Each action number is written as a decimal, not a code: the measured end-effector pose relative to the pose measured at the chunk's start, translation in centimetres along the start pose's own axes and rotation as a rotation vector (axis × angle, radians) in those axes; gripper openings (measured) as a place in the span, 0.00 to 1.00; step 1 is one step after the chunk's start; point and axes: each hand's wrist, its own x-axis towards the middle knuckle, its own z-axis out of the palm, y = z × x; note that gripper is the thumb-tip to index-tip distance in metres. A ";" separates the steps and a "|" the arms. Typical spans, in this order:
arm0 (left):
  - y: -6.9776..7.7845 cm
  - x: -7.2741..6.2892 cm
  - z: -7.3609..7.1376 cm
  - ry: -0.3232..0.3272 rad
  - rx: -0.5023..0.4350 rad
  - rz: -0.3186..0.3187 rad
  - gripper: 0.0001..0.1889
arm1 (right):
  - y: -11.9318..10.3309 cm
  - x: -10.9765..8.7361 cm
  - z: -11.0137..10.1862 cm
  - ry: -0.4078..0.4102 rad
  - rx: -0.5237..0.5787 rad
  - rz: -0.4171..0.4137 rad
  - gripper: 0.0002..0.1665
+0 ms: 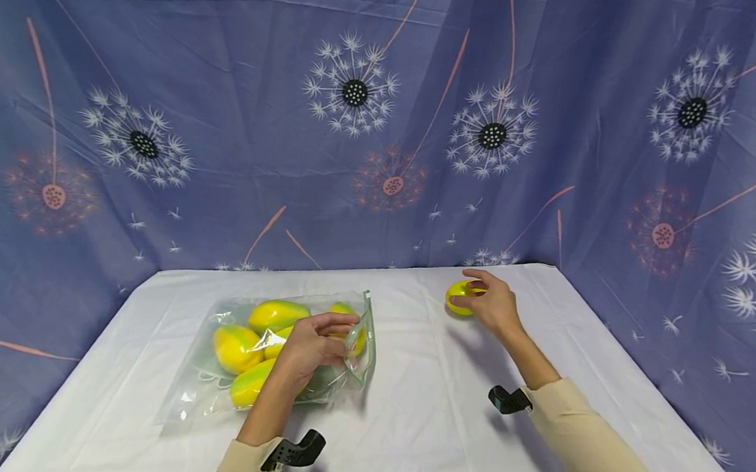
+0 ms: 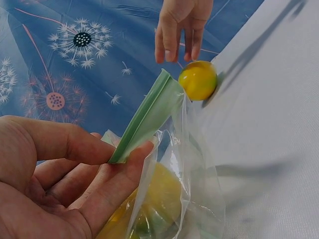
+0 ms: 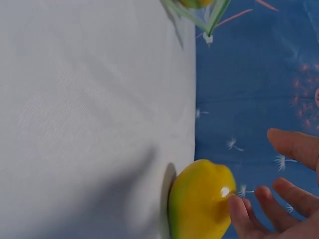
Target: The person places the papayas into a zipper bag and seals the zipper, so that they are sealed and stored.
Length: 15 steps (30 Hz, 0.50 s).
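Note:
My left hand pinches the green zip edge of a clear zip bag between thumb and fingers. The bag lies on the left part of the table, its mouth toward the right and partly raised. Several yellow-green mangoes are inside, some partly covered by my hand and forearm. At the far right, a single mango rests on the table. My right hand is right over it with spread, lightly bent fingers; one fingertip overlaps the mango in the right wrist view.
A white cloth covers the table. Blue curtains with dandelion prints hang behind it and along the right side. The loose mango sits near the table's back edge. Each wrist wears a black camera mount.

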 end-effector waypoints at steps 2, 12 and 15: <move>0.0 0.0 0.0 0.001 0.002 -0.002 0.30 | 0.3 0.2 0.0 0.010 -0.013 0.002 0.40; 0.0 0.0 0.1 0.005 0.006 -0.002 0.30 | 1.3 1.4 0.4 0.069 -0.056 0.002 0.38; 0.0 0.0 0.2 0.004 0.009 -0.001 0.30 | 1.7 1.6 0.5 0.073 -0.073 -0.006 0.38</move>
